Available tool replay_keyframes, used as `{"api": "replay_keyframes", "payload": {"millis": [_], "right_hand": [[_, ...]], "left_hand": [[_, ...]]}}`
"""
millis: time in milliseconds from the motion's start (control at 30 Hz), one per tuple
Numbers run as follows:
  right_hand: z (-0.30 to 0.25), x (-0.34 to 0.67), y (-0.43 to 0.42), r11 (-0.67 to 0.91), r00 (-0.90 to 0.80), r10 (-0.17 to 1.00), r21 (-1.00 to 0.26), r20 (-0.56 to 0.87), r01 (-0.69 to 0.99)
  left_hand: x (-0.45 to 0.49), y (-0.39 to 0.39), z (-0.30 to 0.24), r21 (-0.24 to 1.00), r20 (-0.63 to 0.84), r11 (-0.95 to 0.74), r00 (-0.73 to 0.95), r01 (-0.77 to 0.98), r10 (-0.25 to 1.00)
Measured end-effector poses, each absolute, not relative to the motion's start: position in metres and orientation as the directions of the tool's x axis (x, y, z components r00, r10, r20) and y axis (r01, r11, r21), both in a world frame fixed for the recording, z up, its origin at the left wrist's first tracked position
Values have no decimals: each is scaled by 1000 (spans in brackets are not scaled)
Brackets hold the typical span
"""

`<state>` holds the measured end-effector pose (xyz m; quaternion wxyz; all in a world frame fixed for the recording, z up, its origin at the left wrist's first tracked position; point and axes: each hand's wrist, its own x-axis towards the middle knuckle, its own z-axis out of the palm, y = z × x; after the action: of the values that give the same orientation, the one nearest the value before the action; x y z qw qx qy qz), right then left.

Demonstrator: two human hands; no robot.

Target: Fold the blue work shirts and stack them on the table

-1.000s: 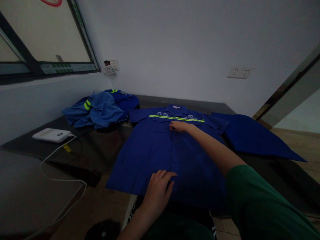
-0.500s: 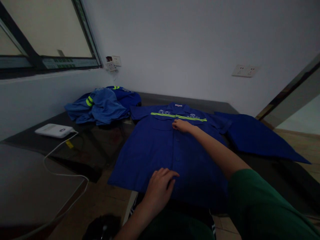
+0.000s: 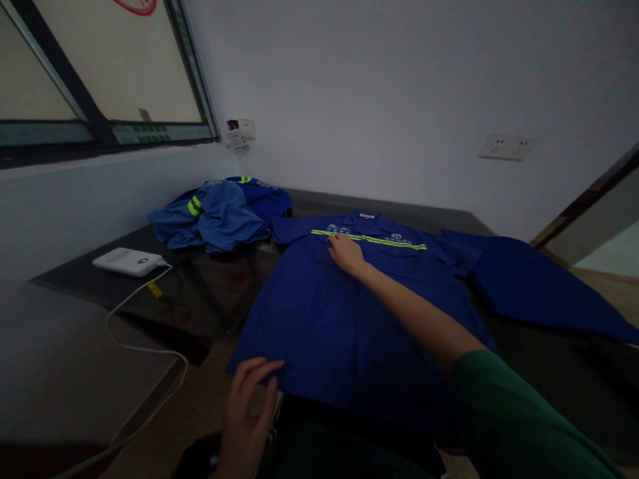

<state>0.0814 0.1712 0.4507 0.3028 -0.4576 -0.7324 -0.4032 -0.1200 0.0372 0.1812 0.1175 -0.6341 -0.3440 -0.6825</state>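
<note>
A blue work shirt (image 3: 344,313) with yellow reflective stripes across the chest lies flat, front up, on a dark table (image 3: 90,283). My right hand (image 3: 343,253) rests flat on its chest just below the left part of the stripe, fingers stretched out. My left hand (image 3: 247,406) hovers at the shirt's near left hem corner, fingers spread, fingertips at the hem's edge, holding nothing. A green sleeve covers my right upper arm.
A heap of blue work clothes (image 3: 219,213) lies at the back left. Another blue garment (image 3: 539,293) is spread to the right. A white box (image 3: 128,261) with a white cable (image 3: 144,349) sits at the left. Wall sockets (image 3: 505,147) are behind.
My left hand slid off the shirt's lower front to its near left hem corner. My right hand shifted left along the chest. The view turned slightly left.
</note>
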Motion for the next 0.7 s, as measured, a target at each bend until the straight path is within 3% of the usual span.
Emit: {"api": "replay_keyframes", "payload": {"millis": [100,167,267,467,700], "right_hand": [[465,25,181,330,-406,433,277,805,902],[470,-11,193,344,-390,437,250,811,905],[473,-53,216,307,-364,425,246,829,919],[478,-85,257,249,-314,384,230,868,941],[496,-78,279,374,-196,425,25,884,927]], "left_hand": [[-154,51,161,503,849,-659,-461,559,258],[-166,62,153,623,750,-666,-555,410,359],[-162,72,148,720,629,-682,-536,128,563],[-126,69,166,675,432,-660,-550,-328,715],[-121,69,185,679,391,-673,-632,-293,669]]}}
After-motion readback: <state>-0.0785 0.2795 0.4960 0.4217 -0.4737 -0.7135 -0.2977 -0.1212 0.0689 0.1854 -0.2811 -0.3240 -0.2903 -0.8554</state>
